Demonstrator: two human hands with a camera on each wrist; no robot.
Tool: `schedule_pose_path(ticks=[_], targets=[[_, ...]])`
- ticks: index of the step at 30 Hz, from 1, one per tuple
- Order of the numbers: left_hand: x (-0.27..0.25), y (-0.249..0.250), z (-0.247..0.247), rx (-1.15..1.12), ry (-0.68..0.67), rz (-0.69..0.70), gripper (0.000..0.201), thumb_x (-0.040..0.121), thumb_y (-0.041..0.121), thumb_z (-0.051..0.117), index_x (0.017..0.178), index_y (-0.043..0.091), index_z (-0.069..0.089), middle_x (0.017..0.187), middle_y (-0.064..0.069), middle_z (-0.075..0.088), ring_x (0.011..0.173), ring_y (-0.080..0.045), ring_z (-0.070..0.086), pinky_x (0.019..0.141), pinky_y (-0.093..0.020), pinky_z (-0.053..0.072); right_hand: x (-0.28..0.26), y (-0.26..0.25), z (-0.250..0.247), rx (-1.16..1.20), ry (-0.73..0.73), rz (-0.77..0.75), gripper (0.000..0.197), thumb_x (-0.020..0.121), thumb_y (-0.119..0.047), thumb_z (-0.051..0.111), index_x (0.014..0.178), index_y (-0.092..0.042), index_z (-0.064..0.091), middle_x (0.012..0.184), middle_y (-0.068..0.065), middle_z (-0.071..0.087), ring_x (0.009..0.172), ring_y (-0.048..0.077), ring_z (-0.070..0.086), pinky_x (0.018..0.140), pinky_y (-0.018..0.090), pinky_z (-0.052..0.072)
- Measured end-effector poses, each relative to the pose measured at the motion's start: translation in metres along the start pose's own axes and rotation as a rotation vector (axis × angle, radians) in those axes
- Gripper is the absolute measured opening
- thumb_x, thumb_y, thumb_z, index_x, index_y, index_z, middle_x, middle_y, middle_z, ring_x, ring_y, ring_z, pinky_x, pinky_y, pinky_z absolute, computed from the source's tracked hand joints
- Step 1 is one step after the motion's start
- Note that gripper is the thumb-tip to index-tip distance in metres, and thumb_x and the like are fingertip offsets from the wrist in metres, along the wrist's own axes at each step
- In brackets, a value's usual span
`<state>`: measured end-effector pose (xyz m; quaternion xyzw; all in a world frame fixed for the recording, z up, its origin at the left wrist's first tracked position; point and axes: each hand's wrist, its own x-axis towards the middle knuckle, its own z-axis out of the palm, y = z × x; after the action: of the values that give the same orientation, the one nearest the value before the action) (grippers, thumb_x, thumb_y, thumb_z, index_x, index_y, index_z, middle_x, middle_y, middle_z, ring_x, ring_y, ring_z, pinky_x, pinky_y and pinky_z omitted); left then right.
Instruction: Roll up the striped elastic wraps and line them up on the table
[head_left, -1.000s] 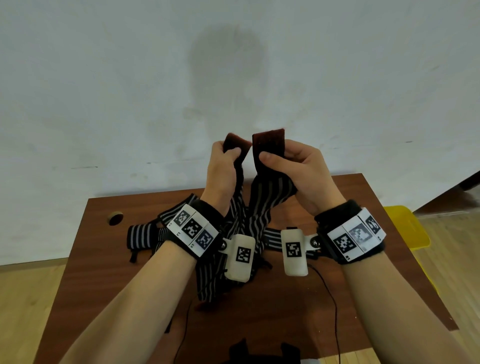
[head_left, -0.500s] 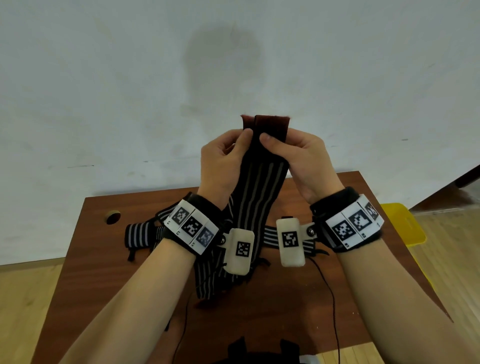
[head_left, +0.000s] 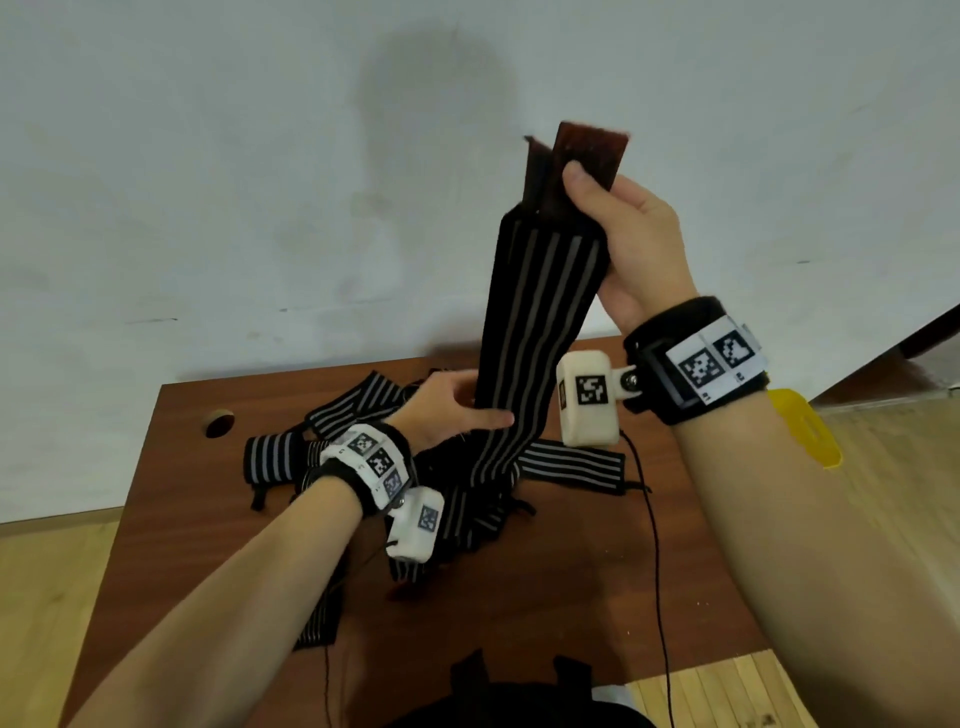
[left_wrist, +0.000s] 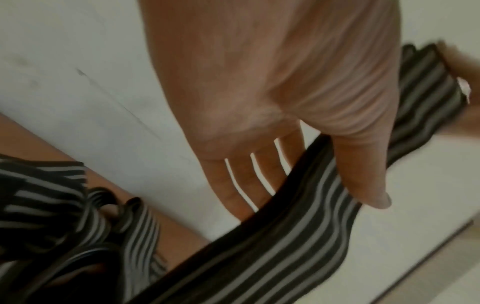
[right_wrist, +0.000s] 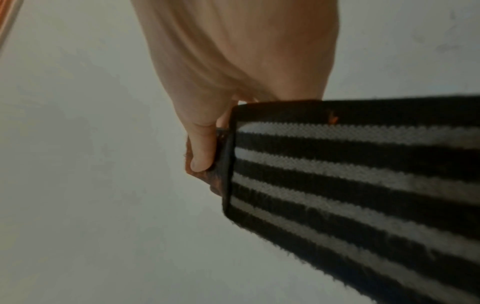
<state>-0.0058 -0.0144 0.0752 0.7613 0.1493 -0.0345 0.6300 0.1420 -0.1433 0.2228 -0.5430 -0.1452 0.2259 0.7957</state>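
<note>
Both tabs now in right hand; left hand dropped down wrap.

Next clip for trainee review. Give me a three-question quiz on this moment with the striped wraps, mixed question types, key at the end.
1. True or false: the right hand pinches the reddish-brown end tabs of the raised striped wrap.
2. Multiple choice: where does the left hand touch that wrap? A) at the top tabs B) low on the hanging strip, thumb in front and fingers behind C) nowhere
3. Fill in: the rest of the wraps lie in a loose ____ on the brown table, none rolled yet.

Key: 1 true; 2 B; 3 pile
</note>
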Motion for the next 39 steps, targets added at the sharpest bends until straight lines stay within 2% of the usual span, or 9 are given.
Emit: schedule_pose_path(ticks=[8,11,15,19,23,30,33,36,39], targets=[[-0.003,-0.064,0.044,-0.288,-0.033,-0.373,0.063,0.099,0.053,0.056,0.153,0.022,0.044,0.153,0.007,0.051,0.144,-0.019,0.043,0.122,-0.044,0.032,0.031,0.012,-0.01,0.129,0.045,0.02,0.023,0.094,-0.008,0.072,0.112,0.006,0.071,0.107,0.025,0.074,0.095,0.035,0.072,0.091,0.05,0.06],[0.005,-0.075,0.04,-0.407,0.03,-0.5,0.094,0.085,0.078,0.058,0.156,0.019,0.039,0.155,0.0,0.049,0.138,-0.024,0.051,0.108,-0.045,0.048,0.036,0.029,-0.015,0.137,0.078,0.038,0.027,0.094,-0.008,0.073,0.116,0.008,0.07,0.108,0.025,0.074,0.097,0.035,0.072,0.093,0.05,0.059],[0.007,-0.07,0.031,-0.586,0.095,-0.535,0.065,0.094,0.067,0.055,0.133,0.016,0.064,0.13,-0.005,0.07,0.12,-0.027,0.067,0.107,-0.05,0.05,0.038,0.045,-0.015,0.164,0.076,0.061,0.025,0.094,-0.008,0.072,0.115,0.006,0.071,0.11,0.024,0.074,0.1,0.035,0.072,0.098,0.049,0.057],[0.007,-0.076,0.021,-0.613,0.105,-0.584,0.092,0.069,0.077,0.078,0.137,0.017,0.063,0.141,-0.006,0.064,0.13,-0.028,0.06,0.115,-0.05,0.041,0.035,0.056,-0.011,0.113,0.017,0.056,0.022,0.094,-0.006,0.072,0.112,0.005,0.073,0.11,0.024,0.074,0.1,0.035,0.072,0.099,0.05,0.057],[-0.001,-0.068,0.02,-0.742,0.104,-0.621,0.035,0.097,0.035,0.068,0.108,0.005,0.079,0.118,-0.016,0.075,0.11,-0.033,0.07,0.109,-0.048,0.047,0.031,0.064,-0.008,0.034,-0.002,0.052,0.022,0.093,-0.007,0.074,0.111,0.005,0.073,0.105,0.021,0.075,0.096,0.033,0.073,0.093,0.045,0.059],[0.003,-0.075,0.024,-0.404,0.122,-0.505,0.049,0.099,0.034,0.066,0.143,0.015,0.054,0.139,-0.003,0.064,0.12,-0.02,0.063,0.098,-0.037,0.051,0.017,0.081,-0.014,0.009,-0.055,0.141,0.013,0.094,-0.007,0.071,0.104,0.0,0.075,0.097,0.019,0.076,0.089,0.031,0.074,0.084,0.041,0.061],[0.003,-0.069,0.018,-0.417,0.314,-0.166,0.082,0.084,0.059,0.074,0.149,0.016,0.048,0.147,0.003,0.058,0.131,-0.014,0.057,0.112,-0.036,0.042,0.008,0.091,-0.017,-0.008,-0.096,0.196,0.011,0.095,-0.007,0.07,0.101,-0.001,0.076,0.094,0.017,0.077,0.086,0.029,0.075,0.081,0.039,0.061],[-0.001,-0.028,0.009,-0.422,0.486,0.145,0.05,0.1,0.053,0.056,0.133,0.017,0.064,0.129,0.002,0.071,0.122,-0.014,0.065,0.103,-0.031,0.05,0.0,0.102,-0.021,-0.031,-0.161,0.262,0.013,0.096,-0.008,0.069,0.103,0.0,0.075,0.096,0.018,0.077,0.088,0.03,0.075,0.084,0.04,0.061],[0.004,0.005,-0.001,-0.4,0.423,0.235,0.033,0.097,0.041,0.063,0.115,0.014,0.072,0.111,-0.007,0.077,0.107,-0.023,0.072,0.091,-0.035,0.058,-0.007,0.113,-0.023,-0.019,-0.198,0.309,0.024,0.094,-0.009,0.071,0.114,0.005,0.072,0.109,0.025,0.074,0.101,0.038,0.073,0.095,0.047,0.059]])
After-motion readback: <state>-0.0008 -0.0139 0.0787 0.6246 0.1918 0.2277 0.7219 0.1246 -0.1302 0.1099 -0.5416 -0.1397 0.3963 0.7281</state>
